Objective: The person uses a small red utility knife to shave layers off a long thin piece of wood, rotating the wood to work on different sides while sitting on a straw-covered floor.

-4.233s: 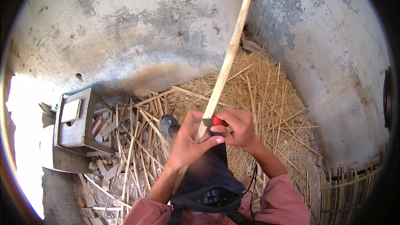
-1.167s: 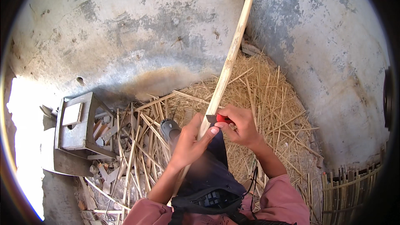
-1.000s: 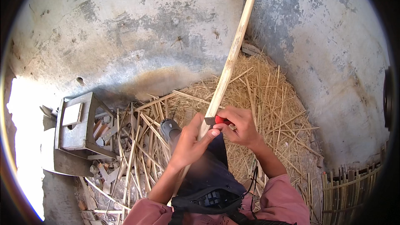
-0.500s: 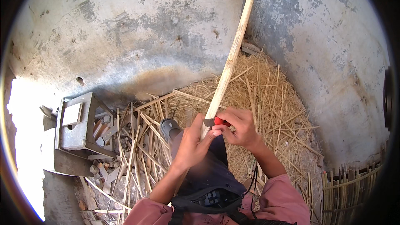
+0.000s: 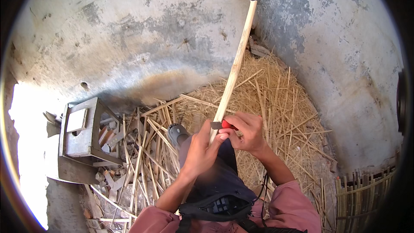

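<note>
A long, pale split strip of bamboo (image 5: 234, 70) slants up and away from my hands, its far end in front of the wall corner. My left hand (image 5: 200, 152) is wrapped round its near part, with the thumb along the side. In my right hand (image 5: 249, 132) is a knife (image 5: 226, 124) with a red handle, most of it hidden by the fingers. Its short dark blade lies across the strip just above my left thumb. The two thumbs are close together there. Below my left hand, the strip's lower end is mostly hidden.
Straw-like shavings (image 5: 276, 90) heap up in the corner. Loose bamboo strips (image 5: 140, 164) lie to the left, around my shoe (image 5: 176, 133). A tipped wooden stool (image 5: 79, 144) stands among rubble. A slatted bamboo piece (image 5: 364, 194) is at the lower right.
The bamboo strip's far end has swung slightly left and down. Both hands keep their grip, and the blade stays at nearly the same spot on the strip.
</note>
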The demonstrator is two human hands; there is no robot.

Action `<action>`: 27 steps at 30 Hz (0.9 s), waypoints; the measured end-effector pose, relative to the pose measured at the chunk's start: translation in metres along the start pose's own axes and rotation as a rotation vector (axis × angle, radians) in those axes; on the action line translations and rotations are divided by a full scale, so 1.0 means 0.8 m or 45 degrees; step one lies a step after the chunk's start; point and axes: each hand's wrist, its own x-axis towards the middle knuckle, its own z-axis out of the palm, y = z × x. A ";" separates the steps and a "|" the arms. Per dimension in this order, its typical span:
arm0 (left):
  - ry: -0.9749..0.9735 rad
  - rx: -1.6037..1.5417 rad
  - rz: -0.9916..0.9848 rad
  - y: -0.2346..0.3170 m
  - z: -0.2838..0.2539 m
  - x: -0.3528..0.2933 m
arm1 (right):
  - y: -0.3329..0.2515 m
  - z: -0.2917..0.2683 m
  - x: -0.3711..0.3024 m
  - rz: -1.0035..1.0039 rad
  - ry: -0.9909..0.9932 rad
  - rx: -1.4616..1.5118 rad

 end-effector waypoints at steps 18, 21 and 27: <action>-0.084 0.177 -0.124 -0.009 -0.015 -0.021 | 0.038 -0.005 0.036 0.206 0.215 0.002; -0.090 0.091 -0.197 -0.013 -0.019 -0.024 | 0.063 0.000 0.034 0.266 0.251 -0.015; -0.231 0.150 -0.168 -0.005 -0.024 -0.052 | 0.213 -0.080 0.036 0.944 0.256 -0.127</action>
